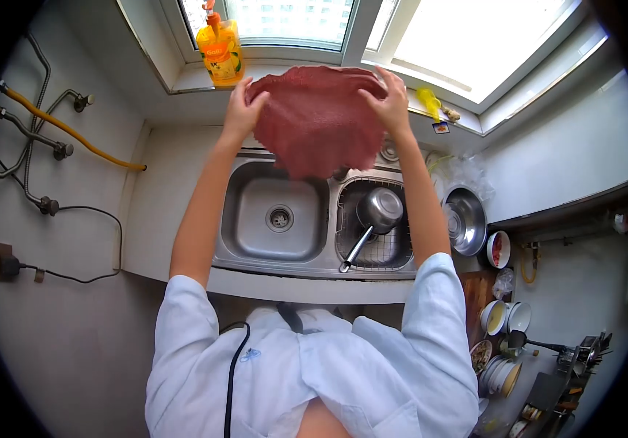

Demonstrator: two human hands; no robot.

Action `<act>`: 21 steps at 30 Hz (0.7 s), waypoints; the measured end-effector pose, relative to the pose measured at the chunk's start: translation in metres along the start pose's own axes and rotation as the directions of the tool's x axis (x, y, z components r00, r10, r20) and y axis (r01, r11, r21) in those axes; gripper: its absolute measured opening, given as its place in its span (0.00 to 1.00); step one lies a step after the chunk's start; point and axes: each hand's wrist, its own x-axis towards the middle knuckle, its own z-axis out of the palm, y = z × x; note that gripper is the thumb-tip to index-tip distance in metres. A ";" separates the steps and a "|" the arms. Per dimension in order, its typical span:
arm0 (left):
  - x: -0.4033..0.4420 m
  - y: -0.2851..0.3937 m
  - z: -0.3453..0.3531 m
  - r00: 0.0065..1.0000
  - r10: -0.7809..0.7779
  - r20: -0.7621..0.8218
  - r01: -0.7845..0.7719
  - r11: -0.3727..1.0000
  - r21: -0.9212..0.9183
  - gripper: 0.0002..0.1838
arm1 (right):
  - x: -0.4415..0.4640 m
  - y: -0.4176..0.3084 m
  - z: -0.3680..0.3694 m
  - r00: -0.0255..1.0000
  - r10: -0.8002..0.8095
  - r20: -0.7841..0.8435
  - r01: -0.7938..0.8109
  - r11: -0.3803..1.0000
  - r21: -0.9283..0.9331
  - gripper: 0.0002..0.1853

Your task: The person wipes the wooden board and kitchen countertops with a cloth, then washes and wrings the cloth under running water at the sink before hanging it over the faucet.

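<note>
A dark red cloth [321, 120] with an uneven lower edge hangs spread out over the back of the sink. My left hand [242, 113] pinches its left upper edge, and my right hand [390, 106] grips the right upper edge, where the fabric bunches in folds. Both arms are stretched forward. Below the cloth is the bare left basin [255, 226] of a steel double sink. In the right basin, a small saucepan [381, 210] lies tilted on a wire rack [394, 252], its handle pointing toward me. The cloth hides the faucet area.
An orange soap bottle [219, 51] stands on the windowsill at back left. Right of the sink are a steel bowl [464, 219], a bowl with red contents [499, 250] and several dishes [500, 376]. A yellow hose [73, 130] and a power cord [80, 276] run along the left wall.
</note>
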 end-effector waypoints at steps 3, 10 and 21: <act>-0.025 0.020 0.033 0.896 0.360 0.261 -0.439 0.808 0.392 0.33 | -0.033 -0.024 0.026 0.976 -0.045 0.214 -0.008 0.971 0.239 0.18; -0.058 0.009 0.068 0.939 0.097 0.330 -0.208 0.924 0.321 0.35 | -0.053 -0.049 0.017 0.982 -0.079 0.169 0.057 0.990 0.131 0.15; -0.079 0.015 0.061 0.889 0.393 0.235 -0.445 0.621 0.645 0.40 | -0.094 -0.063 -0.016 0.922 -0.062 0.382 0.064 0.998 0.007 0.37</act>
